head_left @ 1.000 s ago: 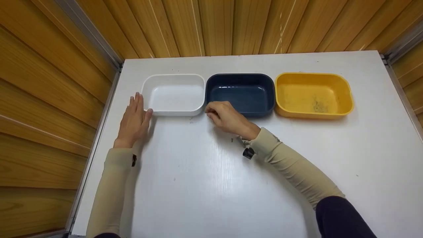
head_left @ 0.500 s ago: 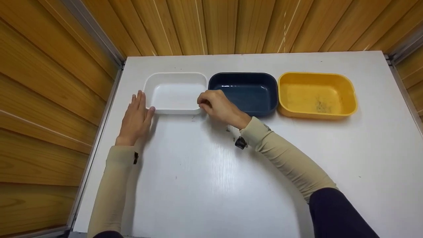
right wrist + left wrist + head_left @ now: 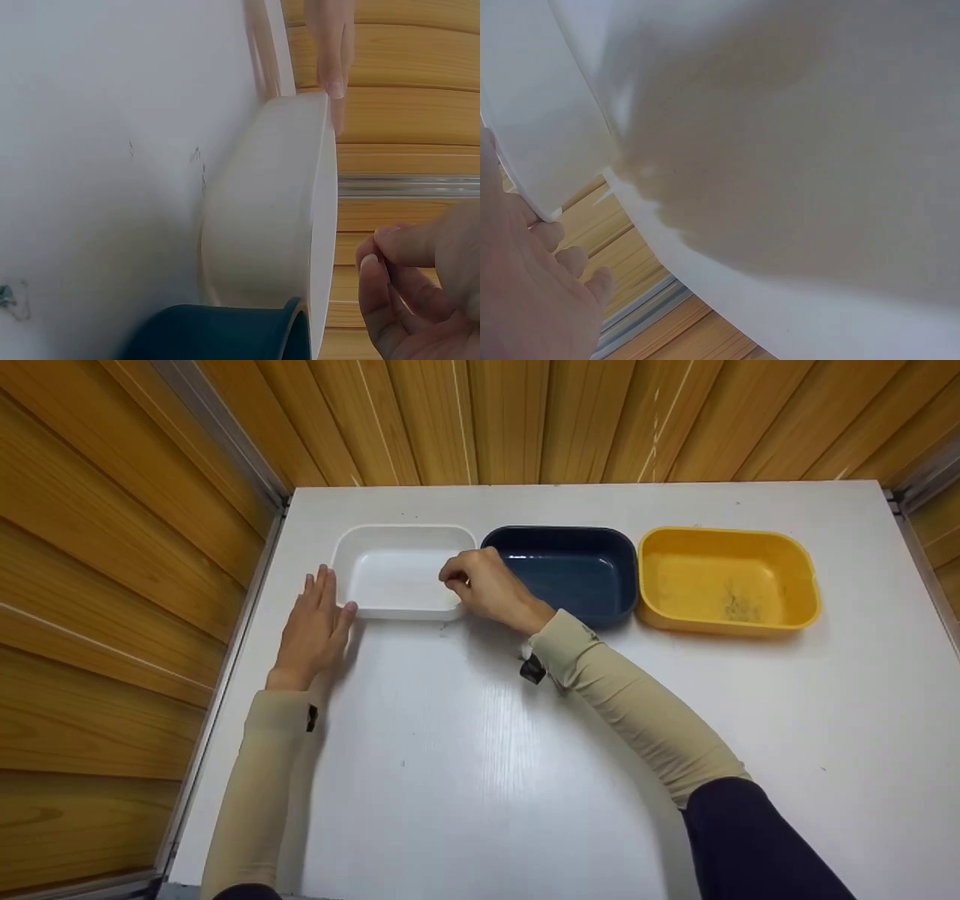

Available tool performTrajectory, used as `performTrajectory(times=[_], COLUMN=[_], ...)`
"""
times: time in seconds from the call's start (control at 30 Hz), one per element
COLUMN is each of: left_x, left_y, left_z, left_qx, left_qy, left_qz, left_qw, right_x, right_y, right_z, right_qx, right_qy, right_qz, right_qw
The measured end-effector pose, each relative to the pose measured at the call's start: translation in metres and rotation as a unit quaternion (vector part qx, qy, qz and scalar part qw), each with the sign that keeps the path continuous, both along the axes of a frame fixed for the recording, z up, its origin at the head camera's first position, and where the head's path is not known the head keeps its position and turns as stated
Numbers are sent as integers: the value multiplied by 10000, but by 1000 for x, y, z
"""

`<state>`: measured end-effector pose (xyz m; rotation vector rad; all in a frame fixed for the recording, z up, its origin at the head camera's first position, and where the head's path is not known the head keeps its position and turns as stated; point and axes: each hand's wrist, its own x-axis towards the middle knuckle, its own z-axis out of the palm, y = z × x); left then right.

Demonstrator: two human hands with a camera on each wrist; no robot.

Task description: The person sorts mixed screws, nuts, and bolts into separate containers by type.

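My left hand (image 3: pixel 309 634) rests with straight fingers along the left side of a white rectangular bin (image 3: pixel 405 613), its thumb at the near left corner. Over that bin's right end is my right hand (image 3: pixel 491 589), fingers curled and thumb meeting the index finger. In the right wrist view the curled right hand (image 3: pixel 420 281) is just above the white bin's rim (image 3: pixel 321 202), and no object shows between its fingertips. The left wrist view shows the left hand (image 3: pixel 536 270) with its fingers at the bin's edge (image 3: pixel 529 199).
A dark blue bin (image 3: pixel 574 577) stands right of the white one, partly behind my right hand. Further right is a yellow bin (image 3: pixel 720 622) with dark smudges on its floor. Small specks dot the white table (image 3: pixel 450 810). Wood-panel walls (image 3: pixel 510 420) border the back and sides.
My right hand has moved left and away from me, from the blue bin's near left corner to over the white bin's right end. The left hand stays at the white bin.
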<state>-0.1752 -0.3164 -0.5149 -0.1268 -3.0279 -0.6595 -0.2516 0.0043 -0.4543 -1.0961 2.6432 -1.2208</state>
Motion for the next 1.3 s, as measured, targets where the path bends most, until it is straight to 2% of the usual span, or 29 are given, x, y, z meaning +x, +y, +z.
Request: performTrajectory(times=[0.33,0.57,0.73,0.93,1.13,1.3], left_x=[-4,-5,-2,1,0,-2], left_y=[3,6,3,-2,-2,-1], left_z=[0,0,-1,-3,-2,-2], left_qx=[-16,18,-12,-45,-45,-33], left_qy=[-17,8,63,115,61,8], left_qz=[-31,-73,-73,1,23,36], left_qw=[10000,10000,10000,9999,10000,10000], right_x=[-22,-31,-30,-25,-25,-27], right_y=[-23,-35,-46,-59,-63,-61], right_z=[1,-9,-20,-30,-32,-31], right_qx=[649,1125,1488,1910,2135,2112], right_qy=[137,-4,4,24,-64,-130], right_qz=[-63,-409,-629,-668,-727,-723], right_qw=[9978,9928,9869,9793,9742,9747])
